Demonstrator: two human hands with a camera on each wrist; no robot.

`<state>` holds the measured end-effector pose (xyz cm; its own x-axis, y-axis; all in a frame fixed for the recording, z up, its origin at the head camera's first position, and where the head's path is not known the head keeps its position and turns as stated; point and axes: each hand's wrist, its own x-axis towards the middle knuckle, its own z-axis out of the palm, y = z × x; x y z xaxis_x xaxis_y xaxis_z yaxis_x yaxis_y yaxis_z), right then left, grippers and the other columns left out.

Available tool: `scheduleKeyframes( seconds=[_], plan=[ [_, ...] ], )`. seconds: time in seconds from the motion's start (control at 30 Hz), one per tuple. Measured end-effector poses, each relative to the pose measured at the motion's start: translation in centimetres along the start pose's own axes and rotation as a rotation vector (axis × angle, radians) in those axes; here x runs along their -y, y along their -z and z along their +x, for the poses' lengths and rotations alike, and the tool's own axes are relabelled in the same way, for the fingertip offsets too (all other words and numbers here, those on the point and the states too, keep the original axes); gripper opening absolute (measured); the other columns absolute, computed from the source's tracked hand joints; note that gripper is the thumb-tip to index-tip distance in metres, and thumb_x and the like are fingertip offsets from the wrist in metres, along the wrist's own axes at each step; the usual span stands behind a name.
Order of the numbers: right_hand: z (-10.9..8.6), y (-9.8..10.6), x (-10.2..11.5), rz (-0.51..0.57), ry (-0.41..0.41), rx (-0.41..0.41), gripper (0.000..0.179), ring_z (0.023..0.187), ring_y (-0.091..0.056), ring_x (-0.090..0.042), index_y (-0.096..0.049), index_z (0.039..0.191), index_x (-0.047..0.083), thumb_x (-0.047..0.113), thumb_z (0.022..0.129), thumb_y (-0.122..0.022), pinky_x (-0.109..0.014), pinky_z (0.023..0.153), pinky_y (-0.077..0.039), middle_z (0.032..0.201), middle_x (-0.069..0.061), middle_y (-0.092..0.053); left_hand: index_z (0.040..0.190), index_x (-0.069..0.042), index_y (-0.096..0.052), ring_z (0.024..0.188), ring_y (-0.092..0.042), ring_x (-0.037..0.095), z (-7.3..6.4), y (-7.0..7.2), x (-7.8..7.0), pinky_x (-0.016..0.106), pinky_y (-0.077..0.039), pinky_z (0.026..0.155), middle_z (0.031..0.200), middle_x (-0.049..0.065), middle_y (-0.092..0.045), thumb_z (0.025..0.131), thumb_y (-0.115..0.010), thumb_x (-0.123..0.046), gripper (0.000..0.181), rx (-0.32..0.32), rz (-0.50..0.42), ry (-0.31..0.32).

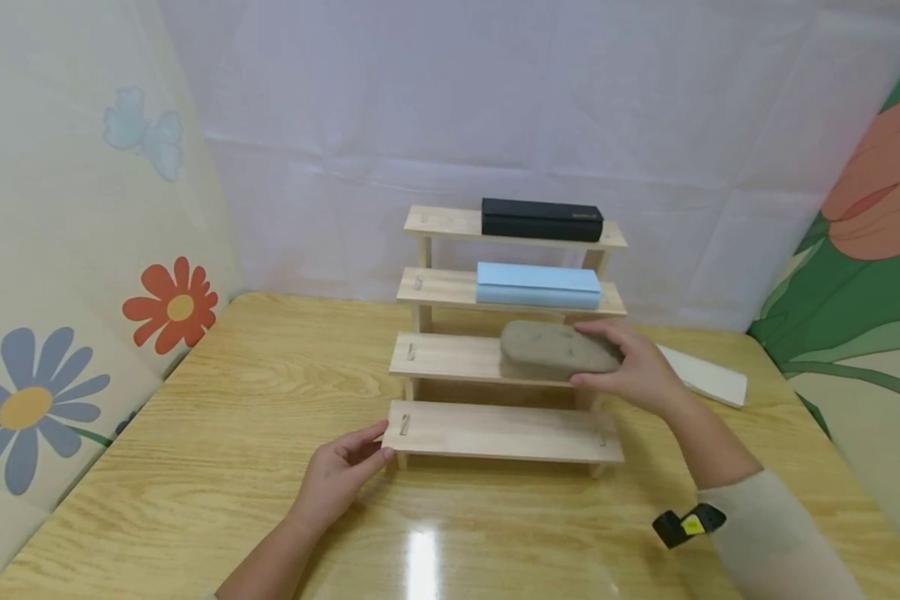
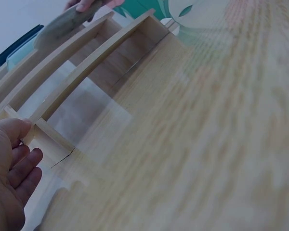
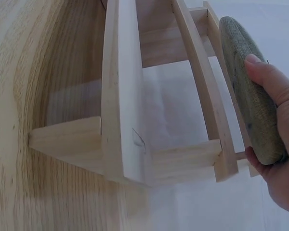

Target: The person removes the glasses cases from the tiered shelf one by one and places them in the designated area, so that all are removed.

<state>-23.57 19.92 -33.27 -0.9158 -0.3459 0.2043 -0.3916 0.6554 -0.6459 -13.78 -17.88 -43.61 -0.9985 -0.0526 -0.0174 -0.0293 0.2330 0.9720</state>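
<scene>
A stepped wooden display rack with several tiers stands on the table. My left hand pinches the left end of its lowest shelf, thumb at the edge in the left wrist view. My right hand grips a grey-green, cloth-covered glasses case by its right end. That case lies lengthwise at the second shelf from the bottom; whether it touches the board I cannot tell. One tier higher sits a light blue glasses case. A black glasses case rests on the top shelf. Both are right of centre.
A white, flat, long object lies on the wood-grain table right of the rack, partly behind my right hand. White cloth hangs behind. Flower-printed panels stand at both sides.
</scene>
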Motion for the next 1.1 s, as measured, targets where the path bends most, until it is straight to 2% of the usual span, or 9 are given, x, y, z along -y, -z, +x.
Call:
scheduleKeyframes(
  seconds=[0.23, 0.53, 1.1],
  plan=[
    [-0.6, 0.9, -0.5, -0.013, -0.005, -0.025, 0.07, 0.124, -0.051, -0.036, -0.054, 0.139, 0.01, 0.027, 0.077, -0.085, -0.054, 0.1, -0.045, 0.143, -0.016, -0.051, 0.128, 0.001, -0.062, 0.091, -0.065, -0.003, 0.1, 0.1, 0.0, 0.013, -0.055, 0.081, 0.126, 0.02, -0.065, 0.089, -0.072, -0.011, 0.042, -0.001, 0.019, 0.002],
    [-1.5, 2.1, -1.2, -0.019, -0.085, -0.026, 0.075, 0.132, -0.044, -0.04, -0.05, 0.142, 0.011, 0.031, 0.079, -0.083, -0.059, 0.105, -0.04, 0.148, -0.016, -0.046, 0.128, 0.0, -0.062, 0.091, -0.064, -0.002, 0.1, 0.0, 0.1, 0.013, -0.055, 0.081, 0.127, 0.019, -0.065, 0.089, -0.072, -0.011, 0.042, -0.001, 0.008, 0.0],
    [-3.5, 4.5, -2.8, -0.049, -0.133, -0.068, 0.075, 0.129, -0.043, -0.042, -0.046, 0.145, 0.011, 0.033, 0.082, -0.08, -0.059, 0.096, -0.041, 0.148, -0.022, -0.043, 0.127, 0.001, -0.062, 0.09, -0.065, -0.002, 0.0, 0.0, 0.0, 0.013, -0.055, 0.08, 0.125, 0.02, -0.066, 0.089, -0.072, -0.01, 0.042, -0.005, 0.009, 0.007]
  ],
)
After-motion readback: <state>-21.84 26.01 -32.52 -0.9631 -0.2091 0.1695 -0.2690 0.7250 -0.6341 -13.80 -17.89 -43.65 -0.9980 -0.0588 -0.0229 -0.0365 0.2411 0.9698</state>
